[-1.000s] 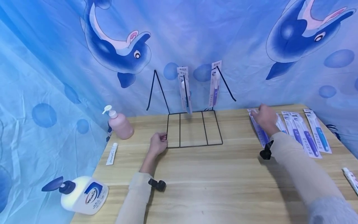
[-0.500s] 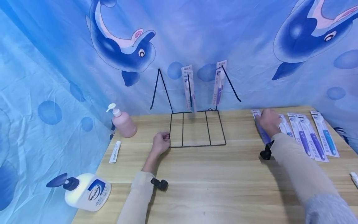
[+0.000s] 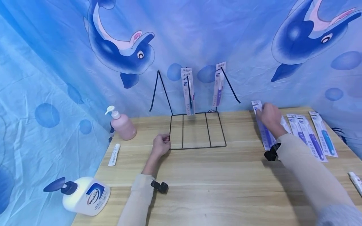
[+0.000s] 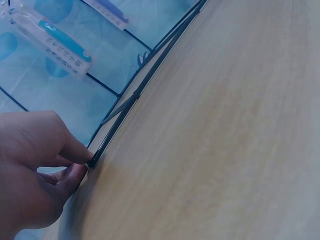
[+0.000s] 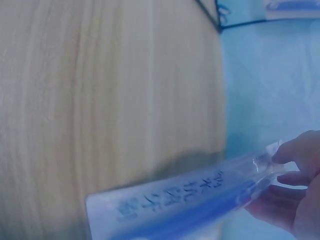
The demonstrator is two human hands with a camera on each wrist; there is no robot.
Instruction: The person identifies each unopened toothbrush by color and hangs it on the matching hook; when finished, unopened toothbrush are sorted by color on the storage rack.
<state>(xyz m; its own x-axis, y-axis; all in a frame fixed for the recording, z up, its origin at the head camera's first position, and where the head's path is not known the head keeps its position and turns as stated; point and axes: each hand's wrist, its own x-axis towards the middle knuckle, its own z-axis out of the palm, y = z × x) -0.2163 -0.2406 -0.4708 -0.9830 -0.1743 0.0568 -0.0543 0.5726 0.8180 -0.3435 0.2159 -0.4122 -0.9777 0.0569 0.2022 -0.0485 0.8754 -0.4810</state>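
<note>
Head view shows the right hand [image 3: 270, 116] pinching the top of a flat carded blue toothbrush pack [image 3: 264, 131] near the far right edge of the wooden table [image 3: 215, 182]. It looks light, thin, bendy and slick, best held by its card end. The left hand [image 3: 160, 147] grips the near left corner of the black wire display rack [image 3: 198, 130], which carries two hanging toothbrush packs [image 3: 188, 91].

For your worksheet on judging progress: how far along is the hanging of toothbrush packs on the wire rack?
Done: two hooks of the wire rack carry hung packs. In hand: the right hand pinches a toothbrush pack, lifted off the table; the left hand grips the rack's corner. Left: several packs lie flat; the left hook is bare.
</note>
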